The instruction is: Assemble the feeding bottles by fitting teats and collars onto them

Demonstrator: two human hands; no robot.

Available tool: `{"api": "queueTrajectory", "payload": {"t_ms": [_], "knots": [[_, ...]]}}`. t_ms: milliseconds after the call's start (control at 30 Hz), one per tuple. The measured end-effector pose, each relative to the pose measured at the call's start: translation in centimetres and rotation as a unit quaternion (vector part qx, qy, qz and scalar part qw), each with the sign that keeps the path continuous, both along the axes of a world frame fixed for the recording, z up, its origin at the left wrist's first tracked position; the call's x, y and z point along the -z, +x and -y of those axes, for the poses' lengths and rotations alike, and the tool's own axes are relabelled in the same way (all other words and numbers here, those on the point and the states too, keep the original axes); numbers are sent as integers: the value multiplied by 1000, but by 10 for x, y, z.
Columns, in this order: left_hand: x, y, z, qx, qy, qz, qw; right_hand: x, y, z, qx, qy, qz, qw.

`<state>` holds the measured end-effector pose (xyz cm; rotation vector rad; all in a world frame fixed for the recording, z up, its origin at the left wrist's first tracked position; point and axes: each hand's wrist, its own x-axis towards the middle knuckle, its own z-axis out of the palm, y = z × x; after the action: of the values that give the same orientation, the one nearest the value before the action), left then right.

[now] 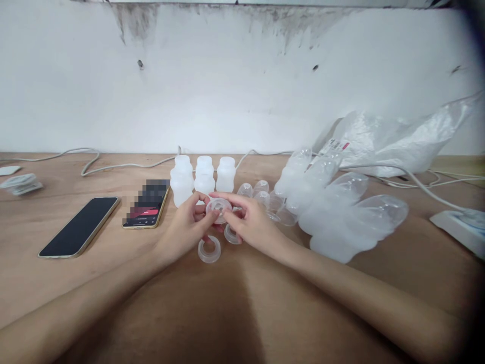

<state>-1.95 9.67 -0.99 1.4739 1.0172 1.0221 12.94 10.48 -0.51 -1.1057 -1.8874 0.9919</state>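
Observation:
My left hand [187,227] and my right hand [252,222] meet above the wooden table [235,313], both pinching one small clear plastic ring cap [219,208] between their fingertips. Two more clear rings lie on the table just below: one ring [209,249] in front of my left hand, another ring [230,234] partly hidden under my right hand. Three small white plastic bottles [203,178] stand in a row just behind my hands. Several clear nipples [254,190] lie to their right.
Two phones lie at the left: a dark one [79,226] and one with a lit screen [147,206]. Clear bags of plastic parts [341,212] fill the right side. White cables [113,164] run along the wall, and a white power strip [460,228] sits at the far right.

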Motion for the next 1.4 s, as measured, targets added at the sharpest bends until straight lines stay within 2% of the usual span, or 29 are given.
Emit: {"api": "queueTrajectory", "payload": {"t_ms": [167,400,533,800,967,1200,1300,1400], "knots": [[2,-2,0,-17,42,-43,998,3,1,1,20,39,32,999],[-3,2,5,-52,30,-31,998,4,-2,7,25,77,23,996],[-1,2,7,-45,47,-54,996,4,-2,6,41,90,21,995],[5,2,8,-53,72,-69,994,3,-1,5,23,117,15,993],[4,3,10,-65,67,-58,994,3,-2,6,13,99,-25,995],[3,5,11,-57,50,-76,994,8,-2,5,27,82,-24,996],[2,5,11,-62,55,-64,995,7,-2,5,41,36,-28,998],[-3,0,9,-90,126,-85,984,-1,0,2,38,-42,-93,994]]}}
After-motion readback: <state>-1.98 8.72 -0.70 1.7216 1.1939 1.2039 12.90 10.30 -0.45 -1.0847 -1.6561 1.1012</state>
